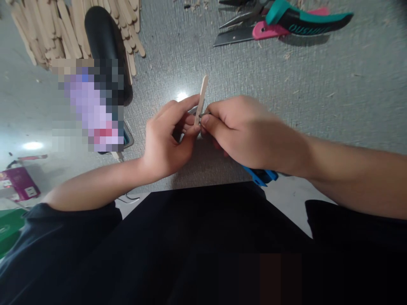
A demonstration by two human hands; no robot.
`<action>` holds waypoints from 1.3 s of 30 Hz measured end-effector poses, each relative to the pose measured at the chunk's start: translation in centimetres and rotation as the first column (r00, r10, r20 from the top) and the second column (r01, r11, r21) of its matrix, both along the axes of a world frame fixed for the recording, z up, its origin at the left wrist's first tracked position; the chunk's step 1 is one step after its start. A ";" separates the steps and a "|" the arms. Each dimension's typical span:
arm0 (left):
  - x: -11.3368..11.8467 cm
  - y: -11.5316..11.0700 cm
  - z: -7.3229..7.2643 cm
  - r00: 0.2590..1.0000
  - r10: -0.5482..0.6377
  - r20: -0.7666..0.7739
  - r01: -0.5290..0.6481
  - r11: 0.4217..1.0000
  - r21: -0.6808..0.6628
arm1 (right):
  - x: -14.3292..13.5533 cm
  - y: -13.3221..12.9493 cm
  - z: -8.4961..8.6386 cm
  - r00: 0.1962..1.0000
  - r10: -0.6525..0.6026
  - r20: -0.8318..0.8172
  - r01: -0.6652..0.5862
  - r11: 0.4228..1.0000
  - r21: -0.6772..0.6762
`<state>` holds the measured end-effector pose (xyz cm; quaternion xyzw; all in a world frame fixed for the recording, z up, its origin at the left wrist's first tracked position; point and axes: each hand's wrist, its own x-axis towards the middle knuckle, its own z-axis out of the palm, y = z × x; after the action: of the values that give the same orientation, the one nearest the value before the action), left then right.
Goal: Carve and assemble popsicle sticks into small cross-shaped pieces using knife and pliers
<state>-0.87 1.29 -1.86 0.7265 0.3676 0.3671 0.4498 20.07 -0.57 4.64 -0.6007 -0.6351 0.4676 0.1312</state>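
Observation:
My left hand (168, 142) is closed on a wooden craft stick (202, 95), holding it near its lower end between thumb and fingers. The stick stands tilted, its rounded top pointing up and slightly right. From the right, my right hand (241, 129) pinches a small, thin, dark piece (205, 114) between thumb and forefinger. That piece touches or nearly touches the stick's lower part. Most of it is hidden by the fingers, so its kind cannot be made out. Below my right hand, part of a blue and black tool (260, 174) shows at the table's near edge.
A pile of craft sticks (54, 29) lies at the upper left beside a black rounded object (106, 42) and a pixelated item. Teal-handled pliers (305, 19) rest over a pink-handled blade tool (267, 31) at the upper right. Wood shavings dot the grey textured table (165, 51).

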 end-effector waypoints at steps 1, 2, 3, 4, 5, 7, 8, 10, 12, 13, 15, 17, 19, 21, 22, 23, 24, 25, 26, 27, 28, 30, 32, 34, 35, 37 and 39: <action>0.0 -0.1 0.1 1.000 0.006 -0.007 -0.006 1.000 -0.007 | 0.0 -0.1 0.0 1.000 0.000 0.008 0.000 1.000 0.001; -0.1 -0.1 0.1 1.000 0.011 -0.014 -0.011 1.000 -0.012 | -0.1 -0.1 0.0 1.000 0.000 0.021 0.000 1.000 0.001; -0.1 -0.1 0.1 1.000 0.012 -0.021 -0.012 1.000 -0.015 | -0.2 -0.1 0.1 0.999 0.004 0.038 -0.004 1.000 -0.001; -0.2 -0.1 0.0 0.999 0.012 -0.032 -0.012 1.000 -0.017 | -0.2 0.0 0.2 0.998 0.007 0.056 -0.006 1.000 -0.003; -0.3 0.0 -0.2 0.999 0.010 -0.042 -0.011 1.000 -0.011 | -0.3 0.1 0.3 0.998 0.013 0.069 -0.013 1.000 -0.006; -0.4 0.3 -0.6 0.999 -0.009 -0.053 0.010 1.000 0.023 | -0.4 0.2 0.5 0.997 0.020 0.081 -0.018 1.000 -0.020; -0.5 0.4 -0.7 0.998 -0.023 -0.050 0.026 0.998 0.051 | -0.4 0.3 0.6 0.997 0.021 0.076 -0.018 0.999 -0.035; -0.5 0.6 -0.8 0.998 -0.046 -0.035 0.049 0.993 0.110 | -0.5 0.3 0.5 0.998 0.025 0.053 -0.022 0.998 -0.054; -0.3 0.6 -0.7 0.999 -0.037 -0.033 0.042 0.988 0.147 | -0.6 0.1 0.5 0.997 0.033 0.065 -0.032 0.999 -0.022; -0.2 0.6 -0.6 0.999 -0.032 -0.028 0.036 0.984 0.172 | -0.7 -0.1 0.5 0.995 0.047 0.089 -0.048 0.999 0.001; 0.0 0.5 -0.4 1.000 -0.018 -0.013 0.020 0.975 0.219 | -0.9 -0.2 0.6 0.984 0.068 0.163 -0.076 0.996 0.042; 0.1 0.5 -0.4 1.000 -0.014 -0.008 0.015 0.971 0.240 | -0.9 0.0 0.9 0.978 0.079 0.195 -0.087 0.996 0.033; 0.1 0.5 -0.4 1.000 -0.010 -0.006 0.011 0.972 0.236 | -0.9 0.5 1.0 0.988 0.058 0.145 -0.050 0.997 -0.058; 0.0 0.6 -0.2 1.000 -0.017 -0.007 0.018 0.972 0.235 | -0.8 1.0 1.1 0.998 0.021 0.055 -0.010 0.980 -0.201; 0.0 0.6 -0.1 1.000 -0.015 -0.015 0.018 0.973 0.230 | -0.7 1.1 1.1 1.000 0.007 0.030 0.001 0.969 -0.247; 0.0 0.6 0.0 1.000 -0.015 -0.024 0.020 0.973 0.230 | -0.8 1.1 1.0 1.000 0.006 0.029 0.001 0.968 -0.251; 0.0 0.5 0.2 0.999 -0.016 -0.038 0.024 0.974 0.224 | -0.8 1.0 1.0 0.999 0.019 0.050 -0.008 0.978 -0.208; 0.0 0.5 0.3 0.999 -0.012 -0.046 0.022 0.976 0.216 | -0.9 0.8 0.9 0.995 0.037 0.090 -0.025 0.991 -0.134; 0.1 0.5 0.5 0.999 -0.006 -0.051 0.017 0.977 0.211 | -0.9 0.6 0.9 0.989 0.054 0.135 -0.047 0.997 -0.053; 0.1 0.4 0.5 0.998 0.002 -0.055 0.010 0.977 0.212 | -1.0 0.4 0.9 0.984 0.068 0.166 -0.070 0.997 0.011; 0.2 0.4 0.5 0.998 0.006 -0.057 0.007 0.974 0.227 | -1.0 0.3 0.9 0.981 0.072 0.179 -0.081 0.996 0.047; 0.3 0.4 0.4 0.998 0.019 -0.061 -0.001 0.962 0.273 | -0.9 0.4 0.9 0.988 0.049 0.144 -0.048 0.999 -0.006; 0.3 0.4 0.2 0.998 0.031 -0.057 -0.011 0.950 0.313 | -0.5 0.8 0.8 0.999 -0.012 0.030 0.017 0.981 -0.193; 0.3 0.3 0.2 0.997 0.043 -0.065 -0.021 0.952 0.304 | -0.1 1.2 0.6 0.991 -0.077 -0.111 0.031 0.930 -0.367; 0.2 0.3 0.2 0.996 0.050 -0.079 -0.026 0.960 0.278 | 0.1 1.4 0.5 0.980 -0.095 -0.173 0.018 0.915 -0.404; 0.1 0.3 0.0 0.995 0.037 -0.097 -0.016 0.978 0.206 | 0.5 1.5 0.2 0.965 -0.091 -0.247 -0.010 0.926 -0.377; 0.0 0.3 -0.2 1.000 0.023 0.002 -0.023 0.981 0.190 | 0.9 1.6 -0.1 0.957 -0.069 -0.281 -0.024 0.949 -0.314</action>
<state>-0.90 1.62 -2.07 0.7619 0.3392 0.4056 0.3739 20.92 0.98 4.53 -0.5466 -0.5198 0.6435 0.1305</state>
